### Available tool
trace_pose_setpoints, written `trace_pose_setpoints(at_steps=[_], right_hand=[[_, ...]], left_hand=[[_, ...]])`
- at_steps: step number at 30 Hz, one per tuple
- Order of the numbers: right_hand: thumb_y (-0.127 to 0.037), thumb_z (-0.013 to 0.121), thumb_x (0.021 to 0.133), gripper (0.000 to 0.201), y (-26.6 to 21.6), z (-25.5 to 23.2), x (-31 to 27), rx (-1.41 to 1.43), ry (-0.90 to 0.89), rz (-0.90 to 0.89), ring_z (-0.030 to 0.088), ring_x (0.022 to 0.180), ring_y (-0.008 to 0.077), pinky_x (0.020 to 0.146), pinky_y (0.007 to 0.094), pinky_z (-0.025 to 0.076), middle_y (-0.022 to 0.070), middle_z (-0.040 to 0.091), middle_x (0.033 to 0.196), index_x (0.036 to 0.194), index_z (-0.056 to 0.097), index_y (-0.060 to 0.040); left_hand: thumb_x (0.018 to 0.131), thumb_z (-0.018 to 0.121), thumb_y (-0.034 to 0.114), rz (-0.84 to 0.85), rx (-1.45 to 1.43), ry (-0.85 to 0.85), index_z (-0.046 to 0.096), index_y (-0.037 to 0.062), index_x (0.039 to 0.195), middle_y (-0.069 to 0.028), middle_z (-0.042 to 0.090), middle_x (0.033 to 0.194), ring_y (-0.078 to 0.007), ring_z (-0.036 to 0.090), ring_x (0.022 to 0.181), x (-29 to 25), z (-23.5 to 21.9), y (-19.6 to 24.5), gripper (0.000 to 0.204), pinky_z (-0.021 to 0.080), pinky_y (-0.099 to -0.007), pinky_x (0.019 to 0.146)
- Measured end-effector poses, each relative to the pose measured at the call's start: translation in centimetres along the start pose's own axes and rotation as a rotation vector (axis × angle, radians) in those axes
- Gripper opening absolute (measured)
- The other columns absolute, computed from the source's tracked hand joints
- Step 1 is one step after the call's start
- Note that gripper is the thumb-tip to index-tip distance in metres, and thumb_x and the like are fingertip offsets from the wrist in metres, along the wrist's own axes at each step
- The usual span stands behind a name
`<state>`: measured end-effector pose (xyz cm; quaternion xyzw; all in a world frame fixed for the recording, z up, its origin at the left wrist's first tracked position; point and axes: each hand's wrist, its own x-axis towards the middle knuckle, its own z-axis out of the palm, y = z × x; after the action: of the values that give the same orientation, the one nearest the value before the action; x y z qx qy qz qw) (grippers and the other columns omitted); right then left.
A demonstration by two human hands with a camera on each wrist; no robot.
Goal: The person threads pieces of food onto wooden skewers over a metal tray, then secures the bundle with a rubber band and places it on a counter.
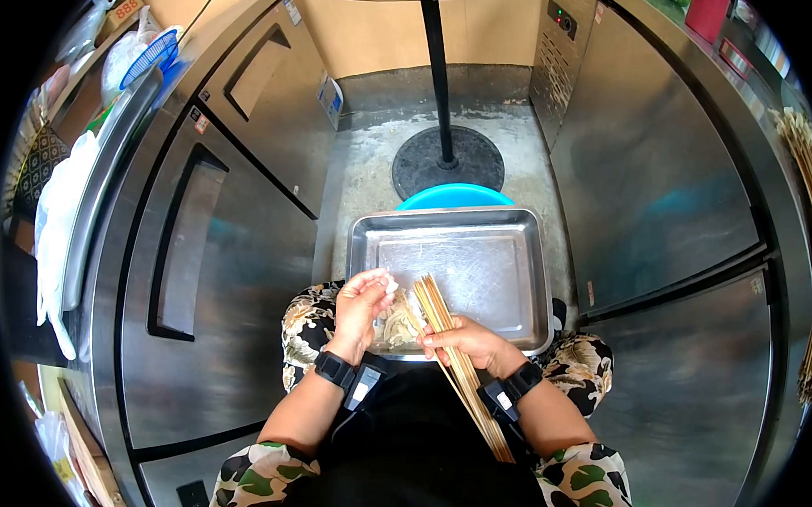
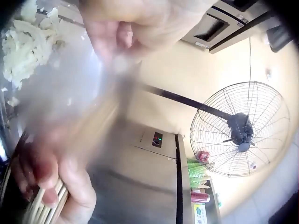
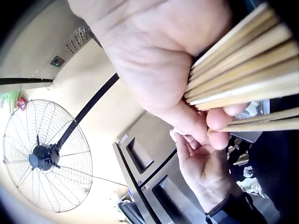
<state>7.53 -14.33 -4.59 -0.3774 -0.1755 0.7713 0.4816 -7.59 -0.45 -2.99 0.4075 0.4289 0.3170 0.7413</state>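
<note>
A bundle of thin wooden sticks (image 1: 460, 372) lies in the right hand (image 1: 474, 342), whose fingers curl round it; in the right wrist view a stick or two stand apart between thumb and fingertips (image 3: 218, 130). The left hand (image 1: 359, 307) pinches a small whitish piece (image 1: 391, 283) over the left side of a metal tray (image 1: 503, 284). Pale, shredded-looking pieces (image 1: 398, 323) are heaped in the tray's near left corner, between the hands. In the left wrist view the pinched piece is blurred below the left hand (image 2: 135, 28).
The tray rests across the person's lap, with a blue basin (image 1: 457, 196) behind it. Beyond stands a fan's round black base (image 1: 449, 157). Steel cabinets (image 1: 235, 274) flank both sides. More sticks (image 1: 803, 156) lie on the right counter; a white bag (image 1: 62, 233) is at left.
</note>
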Motion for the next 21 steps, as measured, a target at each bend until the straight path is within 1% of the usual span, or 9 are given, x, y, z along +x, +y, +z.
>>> trace_pose_setpoints(at_steps=[4, 6, 9, 16, 21], right_hand=[[-0.013, 0.068, 0.079, 0.017, -0.3, 0.3, -0.1, -0.008, 0.006, 0.004, 0.05, 0.047, 0.0099, 0.044, 0.0198, 0.039, 0.0072, 0.061, 0.069, 0.087, 0.055, -0.006], [-0.013, 0.068, 0.078, 0.017, -0.4, 0.3, -0.2, -0.021, 0.004, 0.012, 0.051, 0.048, 0.0099, 0.044, 0.0203, 0.039, 0.0067, 0.06, 0.068, 0.087, 0.054, -0.0057], [-0.012, 0.067, 0.079, 0.017, 0.1, 0.4, 0.2, -0.12, 0.012, -0.044, 0.053, 0.051, 0.0102, 0.045, 0.0208, 0.04, 0.0075, 0.06, 0.069, 0.087, 0.054, -0.0045], [-0.008, 0.064, 0.08, 0.013, 0.2, 0.2, 0.2, -0.115, 0.061, -0.026, 0.054, 0.052, 0.0106, 0.047, 0.0213, 0.042, 0.0105, 0.062, 0.071, 0.086, 0.054, -0.0026], [-0.008, 0.063, 0.08, 0.01, -0.2, 0.5, -0.1, -0.122, 0.058, -0.023, 0.054, 0.051, 0.0104, 0.046, 0.0213, 0.042, 0.0111, 0.062, 0.07, 0.083, 0.055, -0.0026]], left_hand=[[0.083, 0.061, 0.004, 0.014, 0.096, -0.006, 0.061, 0.0039, 0.1, -0.0037, 0.063, 0.089, -0.0102, 0.059, 0.08, -0.2, -0.3, -0.5, 0.017, 0.05, -0.0221, 0.069], [0.083, 0.061, 0.003, -0.014, 0.1, -0.033, 0.06, 0.0034, 0.1, -0.0044, 0.062, 0.09, -0.0102, 0.059, 0.08, -0.3, -0.3, -1.0, 0.018, 0.051, -0.0222, 0.069], [0.083, 0.061, 0.002, -0.041, 0.08, -0.047, 0.06, 0.0027, 0.102, -0.0051, 0.062, 0.091, -0.0106, 0.059, 0.08, -0.6, 0.1, -1.3, 0.019, 0.052, -0.0223, 0.07], [0.084, 0.059, 0.001, -0.086, 0.05, -0.034, 0.058, 0.0021, 0.102, -0.0059, 0.061, 0.092, -0.0116, 0.059, 0.082, -0.8, 0.6, -1.2, 0.018, 0.052, -0.0227, 0.07], [0.084, 0.058, 0.001, -0.064, 0.025, -0.017, 0.058, 0.0023, 0.101, -0.0059, 0.062, 0.093, -0.0115, 0.06, 0.082, -0.6, 0.6, -1.0, 0.017, 0.051, -0.0223, 0.069]])
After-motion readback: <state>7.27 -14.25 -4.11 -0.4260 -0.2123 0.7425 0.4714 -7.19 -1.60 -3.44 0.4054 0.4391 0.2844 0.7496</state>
